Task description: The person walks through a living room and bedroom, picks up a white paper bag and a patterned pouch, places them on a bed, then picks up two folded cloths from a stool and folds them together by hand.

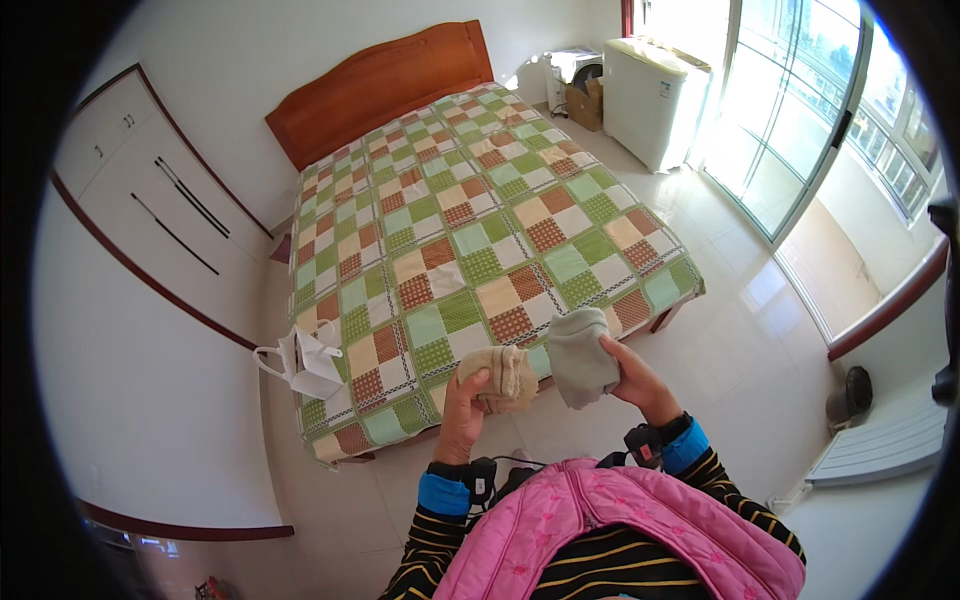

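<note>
My left hand point(462, 418) is closed around a tan folded cloth point(510, 378) with brownish stripes, its thumb lying on top. In my right hand point(640, 384) is a smooth grey folded cloth point(582, 350), gripped at its right side. Both cloths are held up in front of me, close together but apart, over the near edge of the bed point(450, 245). A patchwork sheet in green, brown and cream covers the bed. Whether the cloths are towels or clothing, I cannot tell.
A white bag point(314, 364) with handles stands on the bed's near left corner. Beyond the bed's far right are a white chest-like appliance point(650, 105) and a cardboard box point(584, 104). A sliding glass door point(775, 120) is at right, a white wardrobe point(150, 190) at left.
</note>
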Motion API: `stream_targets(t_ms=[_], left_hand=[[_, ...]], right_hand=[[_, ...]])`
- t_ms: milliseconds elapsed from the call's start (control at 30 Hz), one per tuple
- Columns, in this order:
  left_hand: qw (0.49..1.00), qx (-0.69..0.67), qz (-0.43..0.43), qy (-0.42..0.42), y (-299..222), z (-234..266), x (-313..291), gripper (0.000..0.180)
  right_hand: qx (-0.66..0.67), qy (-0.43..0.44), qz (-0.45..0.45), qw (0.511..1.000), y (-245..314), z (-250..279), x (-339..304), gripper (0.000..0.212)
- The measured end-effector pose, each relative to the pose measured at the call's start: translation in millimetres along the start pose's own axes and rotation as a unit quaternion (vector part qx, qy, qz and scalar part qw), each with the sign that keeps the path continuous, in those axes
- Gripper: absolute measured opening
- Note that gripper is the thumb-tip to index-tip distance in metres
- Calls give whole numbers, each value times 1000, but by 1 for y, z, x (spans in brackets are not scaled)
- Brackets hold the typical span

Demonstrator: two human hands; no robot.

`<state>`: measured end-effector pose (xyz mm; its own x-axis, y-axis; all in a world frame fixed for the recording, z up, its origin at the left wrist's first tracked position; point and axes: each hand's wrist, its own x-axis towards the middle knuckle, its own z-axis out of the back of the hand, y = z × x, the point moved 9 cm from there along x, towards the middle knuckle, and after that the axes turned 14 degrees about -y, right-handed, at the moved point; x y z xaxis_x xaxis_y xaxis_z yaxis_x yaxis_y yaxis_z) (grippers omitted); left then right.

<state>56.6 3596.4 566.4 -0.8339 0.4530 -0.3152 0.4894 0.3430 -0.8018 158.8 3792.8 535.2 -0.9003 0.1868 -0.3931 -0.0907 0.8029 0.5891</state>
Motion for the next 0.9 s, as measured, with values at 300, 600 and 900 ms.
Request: stream_targets(t_ms=[300, 600, 900], left_hand=[[993, 4, -20, -116, 5, 89, -1, 39], [995, -33, -32, -90, -14, 123, -13, 40], [990, -99, -25, -92, -18, 141, -12, 40]], right_hand=[[-61, 55, -57, 995, -32, -44, 32, 50], [-126, 51, -86, 987, -54, -77, 60, 40], [-243, 119, -107, 957, -69, -140, 56, 40]])
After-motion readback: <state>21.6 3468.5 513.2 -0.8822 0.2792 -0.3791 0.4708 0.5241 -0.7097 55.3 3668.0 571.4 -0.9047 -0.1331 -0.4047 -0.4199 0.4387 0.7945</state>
